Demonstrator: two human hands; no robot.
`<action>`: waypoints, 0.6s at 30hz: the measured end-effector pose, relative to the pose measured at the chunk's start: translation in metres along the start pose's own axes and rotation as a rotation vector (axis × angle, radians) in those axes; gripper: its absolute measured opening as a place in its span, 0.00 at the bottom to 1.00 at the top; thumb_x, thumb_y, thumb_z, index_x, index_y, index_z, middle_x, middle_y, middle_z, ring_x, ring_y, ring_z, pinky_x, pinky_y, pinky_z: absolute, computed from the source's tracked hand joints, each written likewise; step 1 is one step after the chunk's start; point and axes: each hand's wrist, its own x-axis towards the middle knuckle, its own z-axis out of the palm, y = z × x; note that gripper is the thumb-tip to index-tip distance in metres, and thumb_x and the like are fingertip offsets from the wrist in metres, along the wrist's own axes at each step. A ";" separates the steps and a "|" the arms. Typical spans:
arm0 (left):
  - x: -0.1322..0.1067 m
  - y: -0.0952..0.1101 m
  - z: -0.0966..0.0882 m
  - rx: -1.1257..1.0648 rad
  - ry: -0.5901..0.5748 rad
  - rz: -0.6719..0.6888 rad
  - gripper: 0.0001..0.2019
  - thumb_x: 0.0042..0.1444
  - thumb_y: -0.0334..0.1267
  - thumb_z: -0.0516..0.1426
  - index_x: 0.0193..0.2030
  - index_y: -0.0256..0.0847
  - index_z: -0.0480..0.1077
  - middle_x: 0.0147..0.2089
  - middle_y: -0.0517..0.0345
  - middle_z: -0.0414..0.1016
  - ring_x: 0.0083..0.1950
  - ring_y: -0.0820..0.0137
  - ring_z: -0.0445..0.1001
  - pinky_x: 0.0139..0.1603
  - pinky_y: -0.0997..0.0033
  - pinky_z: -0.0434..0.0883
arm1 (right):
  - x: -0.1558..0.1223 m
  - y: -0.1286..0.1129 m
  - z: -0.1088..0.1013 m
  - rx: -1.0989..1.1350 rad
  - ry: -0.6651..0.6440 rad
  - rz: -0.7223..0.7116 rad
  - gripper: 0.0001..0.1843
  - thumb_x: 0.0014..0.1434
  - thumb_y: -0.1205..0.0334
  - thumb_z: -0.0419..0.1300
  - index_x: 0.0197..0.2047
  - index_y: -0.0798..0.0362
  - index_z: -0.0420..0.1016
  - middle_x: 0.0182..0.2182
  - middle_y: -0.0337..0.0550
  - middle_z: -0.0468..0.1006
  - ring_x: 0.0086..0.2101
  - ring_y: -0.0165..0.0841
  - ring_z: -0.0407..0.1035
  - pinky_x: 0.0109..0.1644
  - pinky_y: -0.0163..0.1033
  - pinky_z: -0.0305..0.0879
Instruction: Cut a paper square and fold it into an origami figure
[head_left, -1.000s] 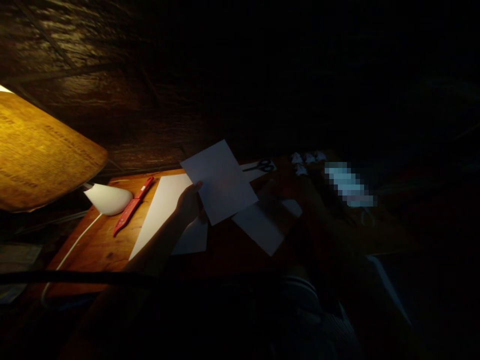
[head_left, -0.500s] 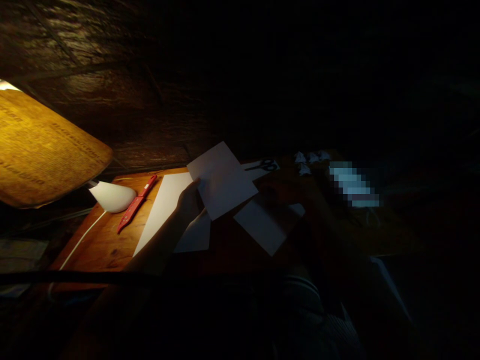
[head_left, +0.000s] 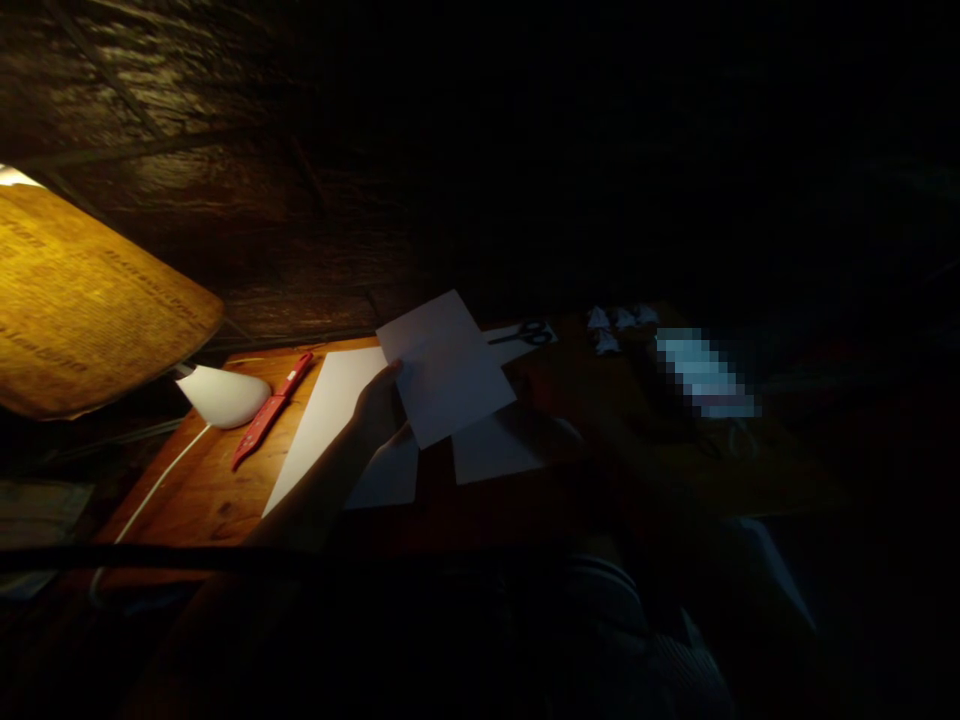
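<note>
The scene is very dark, lit only from the left. My left hand [head_left: 379, 405] pinches the lower left edge of a white paper sheet [head_left: 444, 365] and holds it tilted above the wooden table [head_left: 202, 490]. My right hand [head_left: 551, 410] is a dark shape in shadow, resting on or against a second white sheet [head_left: 491, 450] that lies on the table; its fingers are too dark to read. A larger white sheet [head_left: 326, 420] lies flat beneath my left forearm.
A lamp shade [head_left: 82, 310] glows at the left over a white lamp base [head_left: 223, 395] with its cord. A red craft knife [head_left: 270, 410] lies beside it. Black scissors [head_left: 525, 333] and small white paper bits [head_left: 615, 325] sit at the table's far side.
The second sheet under my right hand has shifted left and turned, now lying closer beneath the held sheet. My left hand keeps the upper sheet nearly still.
</note>
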 end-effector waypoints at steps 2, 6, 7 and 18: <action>-0.001 0.001 0.002 -0.019 0.045 -0.044 0.15 0.55 0.48 0.64 0.42 0.38 0.77 0.32 0.47 0.82 0.31 0.59 0.82 0.27 0.66 0.80 | -0.002 -0.006 -0.001 -0.015 0.020 0.014 0.04 0.55 0.66 0.64 0.35 0.52 0.81 0.36 0.54 0.83 0.37 0.43 0.75 0.40 0.42 0.64; -0.004 0.001 0.009 -0.013 0.037 -0.013 0.15 0.53 0.44 0.66 0.45 0.39 0.77 0.36 0.47 0.83 0.40 0.55 0.84 0.37 0.62 0.83 | 0.002 -0.007 0.000 0.124 0.073 0.071 0.07 0.57 0.60 0.65 0.30 0.53 0.79 0.32 0.53 0.82 0.34 0.41 0.74 0.39 0.42 0.65; -0.005 0.002 0.012 -0.003 0.022 0.004 0.15 0.53 0.43 0.66 0.44 0.38 0.77 0.37 0.47 0.83 0.42 0.54 0.84 0.39 0.61 0.83 | 0.004 -0.007 -0.001 0.206 0.103 0.102 0.11 0.60 0.56 0.64 0.28 0.53 0.78 0.29 0.51 0.81 0.32 0.39 0.73 0.38 0.41 0.66; 0.004 0.007 0.064 -0.018 -0.170 -0.082 0.14 0.57 0.39 0.63 0.47 0.33 0.77 0.41 0.43 0.84 0.57 0.46 0.80 0.59 0.50 0.76 | 0.006 -0.020 -0.022 1.147 0.100 0.183 0.23 0.50 0.39 0.70 0.34 0.52 0.78 0.29 0.43 0.80 0.27 0.33 0.71 0.32 0.38 0.67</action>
